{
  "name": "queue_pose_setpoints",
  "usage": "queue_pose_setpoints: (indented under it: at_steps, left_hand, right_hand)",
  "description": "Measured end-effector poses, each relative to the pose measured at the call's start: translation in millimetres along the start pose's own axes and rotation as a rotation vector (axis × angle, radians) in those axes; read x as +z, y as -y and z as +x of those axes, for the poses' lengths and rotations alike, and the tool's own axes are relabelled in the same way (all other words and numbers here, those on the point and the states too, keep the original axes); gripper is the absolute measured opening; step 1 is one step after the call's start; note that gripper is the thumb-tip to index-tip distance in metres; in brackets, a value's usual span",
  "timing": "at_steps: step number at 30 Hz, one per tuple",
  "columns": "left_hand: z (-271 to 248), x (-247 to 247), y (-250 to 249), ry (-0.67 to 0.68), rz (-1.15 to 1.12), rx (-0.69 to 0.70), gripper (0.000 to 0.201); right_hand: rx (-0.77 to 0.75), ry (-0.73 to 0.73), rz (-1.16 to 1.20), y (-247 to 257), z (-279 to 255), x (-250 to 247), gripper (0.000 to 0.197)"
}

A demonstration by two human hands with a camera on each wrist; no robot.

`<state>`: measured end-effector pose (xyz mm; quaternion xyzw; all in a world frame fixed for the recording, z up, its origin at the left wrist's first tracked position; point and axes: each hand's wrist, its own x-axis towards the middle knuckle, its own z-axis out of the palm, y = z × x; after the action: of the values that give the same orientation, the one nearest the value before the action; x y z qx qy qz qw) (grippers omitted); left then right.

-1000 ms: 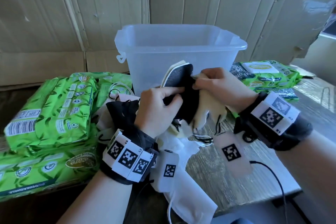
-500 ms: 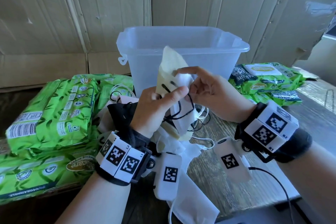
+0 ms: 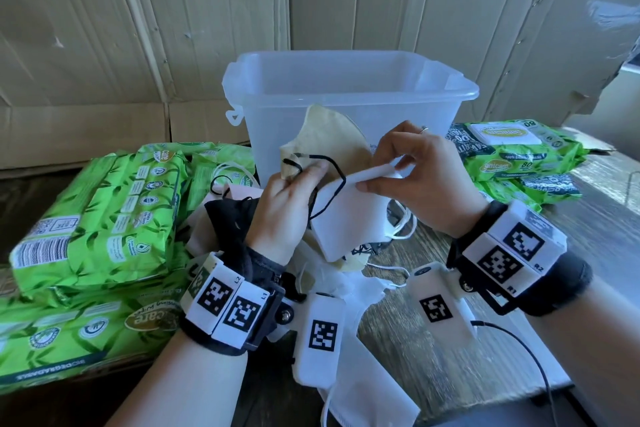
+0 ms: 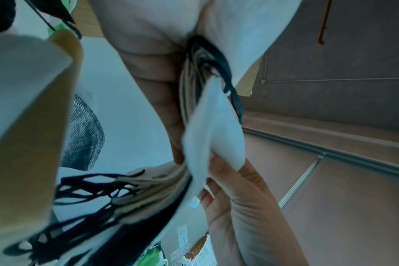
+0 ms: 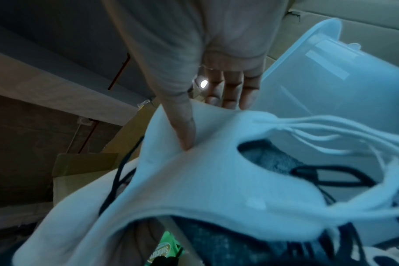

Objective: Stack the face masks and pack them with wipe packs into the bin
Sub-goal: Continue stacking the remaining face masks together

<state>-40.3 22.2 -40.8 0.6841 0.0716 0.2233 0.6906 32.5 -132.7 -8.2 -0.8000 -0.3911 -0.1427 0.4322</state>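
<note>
Since 0.5 s ago, 1 white mask [image 3: 349, 218], pinched by the right hand [image 3: 420, 180], has been swung crosswise beside the beige stack [image 3: 329, 140] gripped by the left hand [image 3: 285, 208].

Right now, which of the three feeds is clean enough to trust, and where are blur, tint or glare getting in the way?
Head view: sharp and daylit, wide-angle bowing at the edges, sun glare on the table at right. Left wrist view: blue-tinted, the white mask and mask stack motion-smeared, too close for focus. Right wrist view: dim and bluish, the white mask soft, the bin hazy.
</note>
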Motion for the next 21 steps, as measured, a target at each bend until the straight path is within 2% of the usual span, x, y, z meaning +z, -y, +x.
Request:
queue_pose_setpoints:
  at_steps: [3, 5, 8, 10, 12, 13, 14, 16, 18, 19, 21]
  left_hand:
    - [2, 0, -1, -0.016, 0.001, 0.075, 0.020]
    - [2, -1, 0, -0.066, 0.034, 0.119, 0.028]
    - [4, -1, -1, -0.129, 0.017, 0.168, 0.015]
    - [5, -3, -1, -0.153, -0.038, 0.195, 0.052]
    - [7, -4, 1, -0.166, 0.007, 0.285, 0.090]
    - [7, -4, 0, -0.162, 0.046, 0.333, 0.100]
    - [7, -4, 1, -0.147, 0.079, 0.379, 0.102]
    - [6, -2, 2, -0.092, 0.075, 0.401, 0.083]
    - [5, 0, 2, -0.058, 0.068, 0.340, 0.049]
    - [3, 1, 1, -0.043, 0.060, 0.287, 0.038]
    - [1, 2, 0, -0.034, 0.041, 0.218, 0.030]
  right_hand:
    - [0.098, 0.019, 0.147, -2, 1, -2, 0.024]
    - [0.141, -0.049, 0.203, -5, 3, -6, 0.022]
    - [0.161, -0.174, 0.211, -7, 6, -16, 0.030]
    - [0.181, -0.226, 0.270, -7, 8, -22, 0.045]
    - [0.178, -0.253, 0.345, -7, 9, -27, 0.061]
    - [0.163, -0.254, 0.366, -6, 9, -30, 0.067]
    - [0.145, -0.252, 0.386, -5, 9, -31, 0.068]
    - [0.136, -0.234, 0.472, 1, 9, -32, 0.055]
    - [0.167, -0.197, 0.604, 8, 8, -28, 0.037]
    - [0.186, -0.168, 0.671, 11, 7, -25, 0.030]
    - [0.204, -0.101, 0.754, 14, 6, -21, 0.022]
